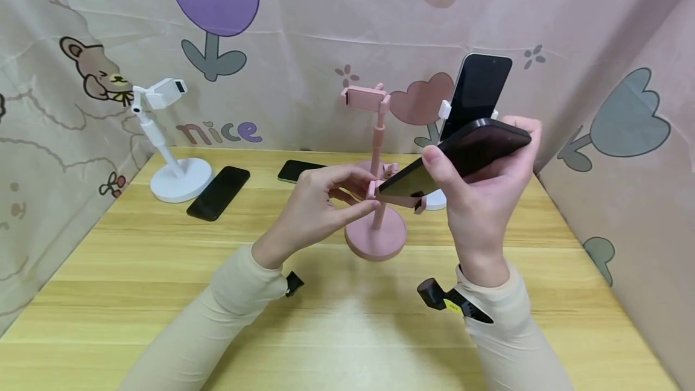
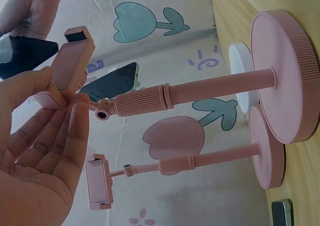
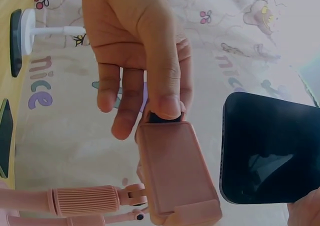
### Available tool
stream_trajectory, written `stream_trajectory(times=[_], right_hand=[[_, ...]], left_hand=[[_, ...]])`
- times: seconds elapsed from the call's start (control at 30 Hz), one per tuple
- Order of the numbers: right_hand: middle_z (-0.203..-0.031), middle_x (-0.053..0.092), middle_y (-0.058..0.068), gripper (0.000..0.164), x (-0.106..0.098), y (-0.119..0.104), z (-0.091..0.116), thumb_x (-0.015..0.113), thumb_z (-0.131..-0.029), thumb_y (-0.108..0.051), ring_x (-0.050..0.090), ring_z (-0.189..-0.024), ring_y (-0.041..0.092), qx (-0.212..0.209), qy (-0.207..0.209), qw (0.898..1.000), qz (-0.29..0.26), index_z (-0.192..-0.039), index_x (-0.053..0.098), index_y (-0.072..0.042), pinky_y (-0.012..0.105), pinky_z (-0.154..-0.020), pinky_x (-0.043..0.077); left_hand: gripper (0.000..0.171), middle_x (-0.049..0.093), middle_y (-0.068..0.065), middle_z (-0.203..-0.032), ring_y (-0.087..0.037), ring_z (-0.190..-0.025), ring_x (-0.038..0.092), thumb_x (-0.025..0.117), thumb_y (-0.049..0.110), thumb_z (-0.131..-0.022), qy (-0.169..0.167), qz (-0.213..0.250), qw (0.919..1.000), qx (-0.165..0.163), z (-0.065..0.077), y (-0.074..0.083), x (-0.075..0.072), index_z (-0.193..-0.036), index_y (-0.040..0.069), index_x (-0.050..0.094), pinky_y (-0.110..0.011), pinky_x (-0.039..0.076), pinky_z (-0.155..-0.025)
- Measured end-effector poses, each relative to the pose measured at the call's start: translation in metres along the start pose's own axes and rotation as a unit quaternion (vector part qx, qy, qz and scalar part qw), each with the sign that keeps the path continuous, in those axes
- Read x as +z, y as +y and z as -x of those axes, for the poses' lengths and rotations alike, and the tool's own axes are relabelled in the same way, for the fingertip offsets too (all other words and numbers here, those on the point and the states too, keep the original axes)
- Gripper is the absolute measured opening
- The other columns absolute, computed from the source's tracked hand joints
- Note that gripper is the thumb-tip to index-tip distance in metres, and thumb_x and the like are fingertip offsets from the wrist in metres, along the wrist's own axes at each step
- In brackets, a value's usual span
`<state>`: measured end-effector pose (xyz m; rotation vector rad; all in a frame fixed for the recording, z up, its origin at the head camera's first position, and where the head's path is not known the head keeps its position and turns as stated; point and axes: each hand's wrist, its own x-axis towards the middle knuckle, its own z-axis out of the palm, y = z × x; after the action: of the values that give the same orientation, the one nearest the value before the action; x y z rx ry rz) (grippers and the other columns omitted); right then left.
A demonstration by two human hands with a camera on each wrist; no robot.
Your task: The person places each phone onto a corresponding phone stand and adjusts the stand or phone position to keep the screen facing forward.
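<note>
And here the left hand (image 1: 312, 210) pinches the pink, rectangular clip (image 2: 71, 63) of a round-based pink stand (image 1: 376, 237) mid-way across the wood-grained bench (image 1: 353, 330); at two o'clock, the right hand's fingers clamp a flat black smartphone (image 1: 478, 152), tips probably behind it.

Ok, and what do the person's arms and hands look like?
The left hand and right hand are ungloved. Plain cream sleeves reach the wrists. Each wrist wears a black camera, with a yellow label beside the right one.
</note>
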<state>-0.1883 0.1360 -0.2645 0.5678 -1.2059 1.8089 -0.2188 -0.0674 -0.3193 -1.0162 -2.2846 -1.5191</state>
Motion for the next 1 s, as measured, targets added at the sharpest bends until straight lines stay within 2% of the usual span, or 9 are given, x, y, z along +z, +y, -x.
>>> stream_trajectory(times=[0.27,0.7,1.0], right_hand=[[-0.079,0.057,0.009,0.062,-0.0033,0.0012,0.0016,0.097,-0.069,-0.004,0.063,-0.07,0.023,-0.008,0.017,1.0,0.004,-0.104,0.045,-0.004,0.027,-0.065,0.055],[-0.077,0.061,0.009,0.064,-0.0001,0.0006,0.0033,0.101,-0.068,-0.007,0.064,-0.07,0.024,-0.01,0.019,1.0,-0.005,-0.102,0.047,-0.004,0.028,-0.066,0.054],[-0.077,0.063,0.01,0.062,0.0037,0.0012,0.0062,0.097,-0.068,-0.001,0.065,-0.071,0.025,-0.012,0.024,1.0,0.007,-0.101,0.044,-0.005,0.029,-0.067,0.054]], left_hand=[[0.023,0.081,0.001,-0.102,-0.008,-0.088,0.077,0.088,0.011,-0.09,-0.003,0.0,1.0,-0.001,0.0002,0.0004,0.0004,-0.111,0.011,0.079,-0.028,0.066,-0.075],[0.023,0.081,0.001,-0.102,-0.008,-0.088,0.077,0.088,0.012,-0.09,-0.006,-0.008,0.9999,0.005,-0.0002,-0.001,-0.0005,-0.111,0.011,0.079,-0.027,0.066,-0.075],[0.023,0.081,0.001,-0.1,-0.007,-0.087,0.077,0.088,0.012,-0.09,-0.005,-0.014,0.9998,0.012,-0.0006,0.0,-0.0009,-0.111,0.01,0.079,-0.026,0.066,-0.075]])
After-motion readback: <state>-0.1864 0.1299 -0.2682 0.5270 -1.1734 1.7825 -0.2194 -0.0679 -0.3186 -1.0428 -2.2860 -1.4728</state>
